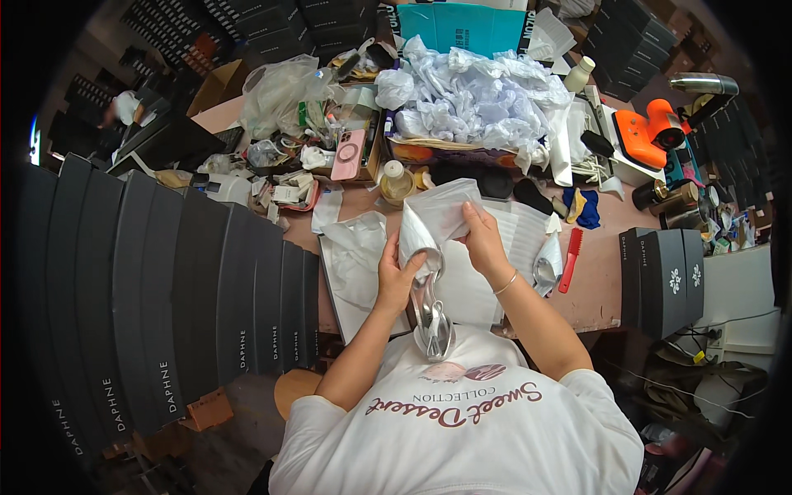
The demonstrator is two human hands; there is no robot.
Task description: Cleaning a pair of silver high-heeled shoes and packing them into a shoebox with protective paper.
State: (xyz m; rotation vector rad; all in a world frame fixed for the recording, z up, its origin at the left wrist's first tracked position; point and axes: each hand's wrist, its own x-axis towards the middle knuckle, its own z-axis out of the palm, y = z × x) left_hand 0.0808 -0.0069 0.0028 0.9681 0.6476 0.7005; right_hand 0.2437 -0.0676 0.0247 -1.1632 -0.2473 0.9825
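My left hand [398, 276] is closed around a silver pointed shoe [431, 309], its toe facing away from me and its heel end close to my shirt. In my right hand [485, 241], a thin translucent white sheet or bag [445, 208] is pinched between thumb and fingers. It reaches across to the shoe's toe; whether it goes round the toe I cannot tell. A second silver shoe [547, 266] lies on the table to the right, beside a red brush [571, 261]. White wrapping paper [359, 239] lies in a shallow box left of my hands.
Dark shoe boxes [198, 272] stand in a long row at the left, and several more [664, 276] at the right edge. Beyond my hands are a box of crumpled white paper [478, 99], a pink phone [348, 154], a bottle [397, 183] and an orange device [643, 136].
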